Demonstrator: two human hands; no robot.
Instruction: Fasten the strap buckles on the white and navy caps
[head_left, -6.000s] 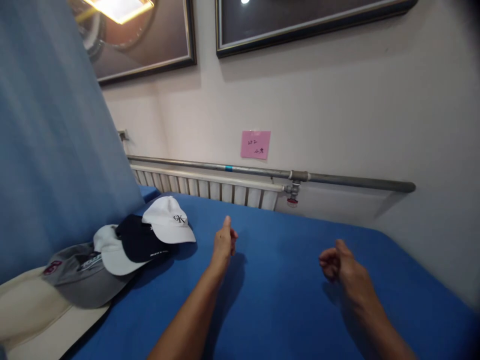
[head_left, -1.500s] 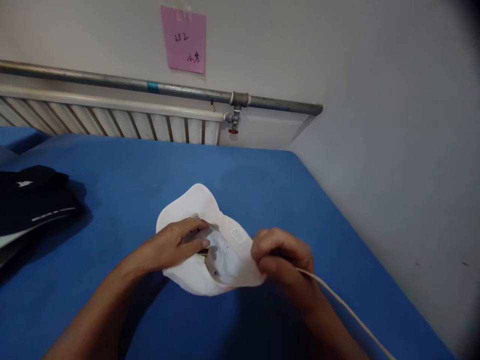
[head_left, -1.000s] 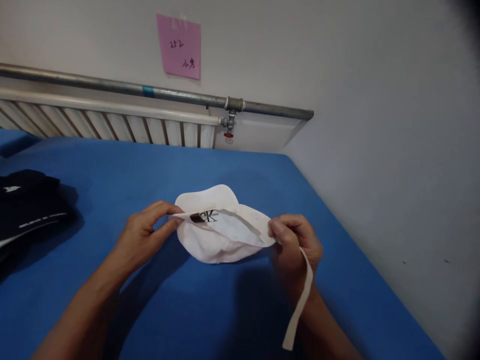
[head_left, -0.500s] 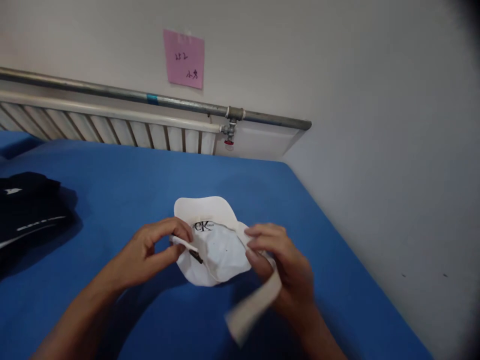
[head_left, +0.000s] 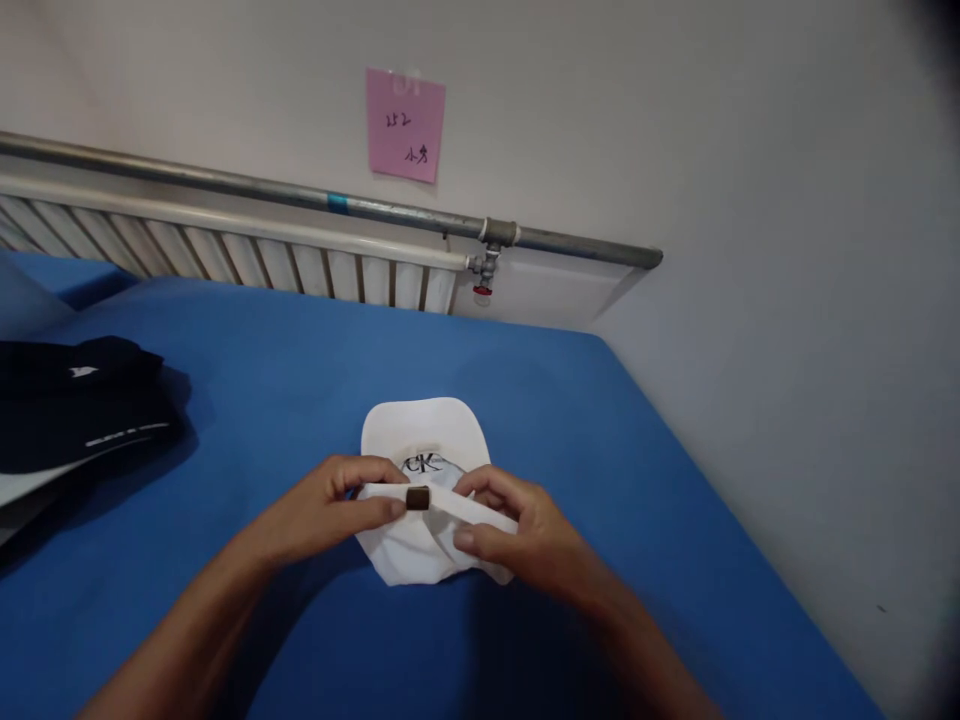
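Observation:
A white baseball cap [head_left: 425,420] with a black "CK" print lies on the blue surface, brim pointing away from me. Across its near side runs the white back strap [head_left: 472,510], which meets a dark metal buckle [head_left: 418,498]. My left hand [head_left: 334,505] pinches the short strap piece just left of the buckle, thumb in front. On the other side, my right hand [head_left: 525,525] grips the long strap, with its thumb below and fingers above. The strap's left end touches the buckle; whether it passes through is hidden.
Dark caps or similar dark items with white lettering [head_left: 90,400] lie at the left on the blue surface [head_left: 315,350]. Behind it are a white radiator [head_left: 300,268], a metal pipe [head_left: 225,182] and a valve with a red handle [head_left: 483,290]. A pink note [head_left: 405,125] hangs on the wall.
The loose strap that dangled from my right hand now stretches across to the buckle. My hands have come closer together, and the buckle now faces me. The view has shifted slightly left.

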